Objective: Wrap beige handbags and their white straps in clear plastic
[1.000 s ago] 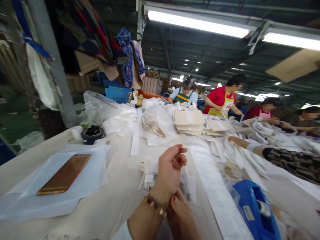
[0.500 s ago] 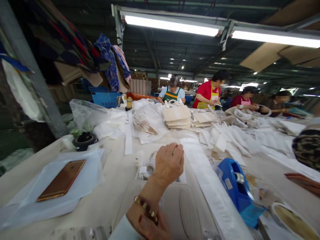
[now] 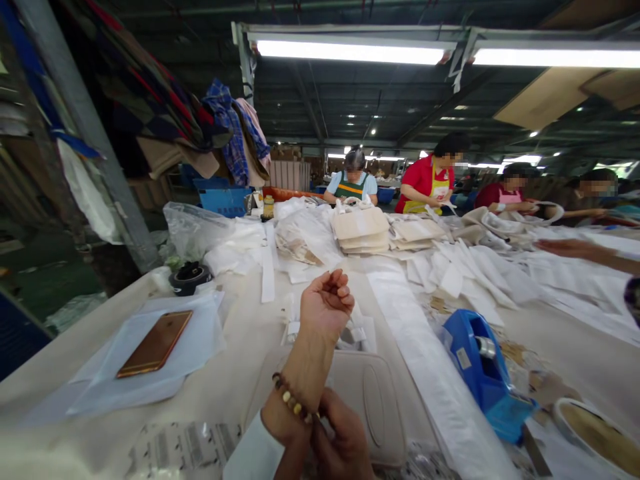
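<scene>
My left hand (image 3: 326,308) is raised over the table, palm turned up toward me. Its fingers curl loosely inward, pressed together, and the palm holds nothing. A beaded bracelet (image 3: 287,397) circles the left wrist, just above a pale sleeve cuff (image 3: 256,453). Below it, my right hand (image 3: 345,437) pinches the bracelet at the side of the wrist; its fingertips are partly hidden. Under both arms lies a beige flat bag-like piece (image 3: 387,407) with a stitched oval. Behind the left hand sits a small pack with white and grey parts (image 3: 367,333), partly covered.
A phone (image 3: 155,343) lies on white sheets at left. A blue tape dispenser (image 3: 487,373) and a tape roll (image 3: 600,433) stand at right, beside a long white strip (image 3: 420,360). Beige stacked pieces (image 3: 363,230) and plastic bags lie behind. A co-worker's hand (image 3: 575,250) reaches in at right; several people work beyond.
My left hand has rotated from back-up to palm-up. My right hand has shifted a little right at the wrist. The view has turned slightly left, and a co-worker's hand now extends at right.
</scene>
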`<action>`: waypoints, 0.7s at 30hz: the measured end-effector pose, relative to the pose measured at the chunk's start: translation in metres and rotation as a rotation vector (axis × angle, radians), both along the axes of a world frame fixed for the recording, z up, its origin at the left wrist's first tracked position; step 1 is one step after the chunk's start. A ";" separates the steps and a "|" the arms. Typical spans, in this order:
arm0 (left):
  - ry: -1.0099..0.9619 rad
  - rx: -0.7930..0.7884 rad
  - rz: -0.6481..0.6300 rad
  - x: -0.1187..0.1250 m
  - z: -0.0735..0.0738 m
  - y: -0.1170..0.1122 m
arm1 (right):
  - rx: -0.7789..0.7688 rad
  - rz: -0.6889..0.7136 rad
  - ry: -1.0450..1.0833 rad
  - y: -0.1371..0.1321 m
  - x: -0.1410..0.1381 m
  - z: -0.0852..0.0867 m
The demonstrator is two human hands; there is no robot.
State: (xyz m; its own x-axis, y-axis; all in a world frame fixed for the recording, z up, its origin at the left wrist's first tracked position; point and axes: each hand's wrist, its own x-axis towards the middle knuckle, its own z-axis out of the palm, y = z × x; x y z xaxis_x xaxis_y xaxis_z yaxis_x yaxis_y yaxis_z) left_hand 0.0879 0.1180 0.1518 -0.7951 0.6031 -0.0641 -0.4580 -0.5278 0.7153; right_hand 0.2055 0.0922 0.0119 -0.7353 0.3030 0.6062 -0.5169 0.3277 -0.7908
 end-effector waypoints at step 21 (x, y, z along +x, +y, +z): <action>0.232 -0.087 0.099 0.005 -0.016 0.010 | -0.229 -0.329 0.017 0.016 0.015 0.005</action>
State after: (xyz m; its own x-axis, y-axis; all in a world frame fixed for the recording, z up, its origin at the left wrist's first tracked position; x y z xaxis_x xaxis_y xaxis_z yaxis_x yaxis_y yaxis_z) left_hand 0.0931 0.1278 0.1360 -0.8493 0.5219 0.0791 -0.2253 -0.4940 0.8398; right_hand 0.2202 0.1085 0.0172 -0.5669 0.6493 0.5070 -0.4271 0.2946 -0.8549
